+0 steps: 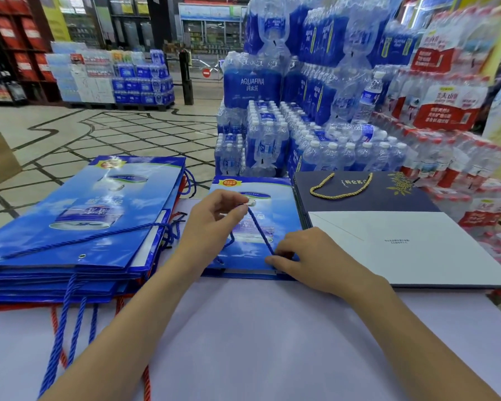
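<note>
On the pale surface [258, 328], a blue bag [284, 204] lies flat just right of the stack of bags [84, 212]. The left hand [211, 218] pinches its cord [259, 227] up, and the right hand [310, 256] pinches the cord at the bag's near edge. The handle looks threaded; securing it probably remains.

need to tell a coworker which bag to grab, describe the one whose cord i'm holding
On the white table, between the stack of blue bags on the left and the navy bag with a gold cord on the right, lies a small blue bag. It is the narrowest, its blue cord pinched up by the left hand.
</note>
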Demonstrator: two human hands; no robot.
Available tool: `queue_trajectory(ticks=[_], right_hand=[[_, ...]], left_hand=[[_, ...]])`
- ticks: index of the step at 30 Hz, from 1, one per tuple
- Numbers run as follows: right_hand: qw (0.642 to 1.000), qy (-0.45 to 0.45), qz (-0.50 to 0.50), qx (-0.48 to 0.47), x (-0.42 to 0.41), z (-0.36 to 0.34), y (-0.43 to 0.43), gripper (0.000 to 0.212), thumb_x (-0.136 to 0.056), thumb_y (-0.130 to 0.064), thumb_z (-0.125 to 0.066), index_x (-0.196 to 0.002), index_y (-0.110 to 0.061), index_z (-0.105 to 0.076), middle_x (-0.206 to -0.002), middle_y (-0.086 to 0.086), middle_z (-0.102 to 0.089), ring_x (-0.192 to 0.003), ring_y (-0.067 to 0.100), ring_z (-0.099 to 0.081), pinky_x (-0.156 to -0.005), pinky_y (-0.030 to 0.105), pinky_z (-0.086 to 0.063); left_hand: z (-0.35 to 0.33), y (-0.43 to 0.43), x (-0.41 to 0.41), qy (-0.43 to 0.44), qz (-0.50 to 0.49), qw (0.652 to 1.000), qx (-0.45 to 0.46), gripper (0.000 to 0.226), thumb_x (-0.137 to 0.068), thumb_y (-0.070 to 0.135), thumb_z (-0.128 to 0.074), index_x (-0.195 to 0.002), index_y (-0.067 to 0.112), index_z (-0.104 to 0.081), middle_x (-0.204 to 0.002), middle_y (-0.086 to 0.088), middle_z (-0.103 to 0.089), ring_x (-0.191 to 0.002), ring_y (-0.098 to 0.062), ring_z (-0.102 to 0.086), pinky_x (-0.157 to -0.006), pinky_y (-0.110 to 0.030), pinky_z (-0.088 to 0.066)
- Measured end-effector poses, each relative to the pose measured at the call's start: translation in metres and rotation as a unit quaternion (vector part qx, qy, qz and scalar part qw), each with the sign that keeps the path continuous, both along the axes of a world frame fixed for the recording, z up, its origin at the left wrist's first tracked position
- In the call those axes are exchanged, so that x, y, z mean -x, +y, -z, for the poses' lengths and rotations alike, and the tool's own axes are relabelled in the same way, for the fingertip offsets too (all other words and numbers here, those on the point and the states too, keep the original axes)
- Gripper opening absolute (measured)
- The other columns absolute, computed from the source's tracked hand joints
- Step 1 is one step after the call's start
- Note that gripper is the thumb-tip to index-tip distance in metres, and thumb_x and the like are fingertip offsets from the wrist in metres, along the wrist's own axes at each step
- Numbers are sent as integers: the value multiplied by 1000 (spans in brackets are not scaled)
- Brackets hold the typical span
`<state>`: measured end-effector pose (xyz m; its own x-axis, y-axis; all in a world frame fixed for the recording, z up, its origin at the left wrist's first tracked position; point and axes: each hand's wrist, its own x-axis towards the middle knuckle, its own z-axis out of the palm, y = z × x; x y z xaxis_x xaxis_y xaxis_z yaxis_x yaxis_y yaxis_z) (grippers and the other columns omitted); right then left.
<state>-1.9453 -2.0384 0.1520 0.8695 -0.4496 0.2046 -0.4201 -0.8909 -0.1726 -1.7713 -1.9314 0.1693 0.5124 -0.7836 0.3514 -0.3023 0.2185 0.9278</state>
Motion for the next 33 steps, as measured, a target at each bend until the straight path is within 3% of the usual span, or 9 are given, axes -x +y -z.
queue_trajectory(ticks=[2,7,10,13,19,23,27,29,33], right_hand=[[999,8,9,52,-5,2,1,36,-97,-50,-48,-86,-21,-66,-77,-6,-64,-69,16,-52,-81,33,-42],[998,19,47,47,-5,0,5,51,-96,-51,-50,-141,-28,-42,-123,-6,-57,-111,18,-52,-101,31,-30],[988,21,106,110,-4,3,5,50,-93,-62,-44,-127,-26,-51,-119,-4,-55,-115,20,-49,-105,39,-21],[973,56,166,148,-4,3,6,52,-91,-69,-39,-105,-23,-59,-100,-4,-64,-107,24,-53,-105,48,-15],[958,121,209,153,-9,1,16,54,-96,-66,-25,-103,-23,-57,-94,-2,-67,-117,25,-47,-114,60,2],[962,115,197,148,-8,1,15,56,-95,-68,-24,-101,-25,-59,-94,-4,-66,-117,22,-48,-114,60,6],[966,95,197,136,-7,-1,9,60,-94,-71,-22,-96,-26,-62,-92,-4,-67,-117,19,-48,-113,57,6],[968,88,199,127,-6,-3,8,61,-94,-70,-22,-96,-25,-63,-91,-4,-67,-117,19,-49,-114,56,5],[972,66,200,104,-5,-3,6,57,-96,-67,-23,-93,-25,-62,-90,-5,-66,-116,18,-49,-116,54,2]], left_hand=[[1,0,-3,-6,-2,1000,25,25,-92,3,-61,-99,26,-66,-98,13,-70,-98,-3,-63,-87,-21,-50],[7,-1,-8,-101,-43,994,3,42,-93,2,-54,-120,34,-57,-127,14,-57,-120,1,-48,-100,-21,-37],[22,-7,-13,-188,-106,961,-175,27,-97,27,-52,-123,26,-55,-130,3,-54,-118,-9,-46,-100,-28,-37],[35,-8,-16,-284,-160,872,-365,55,-92,60,-44,-128,20,-51,-130,-9,-50,-123,-28,-45,-100,-41,-40],[36,-6,-13,-323,-213,842,-375,64,-87,66,-47,-128,17,-49,-130,-11,-46,-119,-32,-46,-94,-42,-42],[23,-1,-21,-219,-219,903,-299,45,-84,26,-70,-125,18,-53,-133,-10,-38,-111,-28,-49,-88,-30,-39],[9,3,-24,-136,-228,937,-226,49,-81,5,-66,-127,20,-55,-136,-7,-40,-72,-6,-50,-70,-21,-36],[1,3,-25,-92,-235,951,-178,53,-80,2,-65,-129,18,-56,-127,-6,-54,-74,-4,-54,-62,-19,-38],[-12,5,-29,89,-201,963,-155,52,-80,6,-71,-130,11,-56,-115,-4,-65,-93,-21,-63,-78,-31,-49]])
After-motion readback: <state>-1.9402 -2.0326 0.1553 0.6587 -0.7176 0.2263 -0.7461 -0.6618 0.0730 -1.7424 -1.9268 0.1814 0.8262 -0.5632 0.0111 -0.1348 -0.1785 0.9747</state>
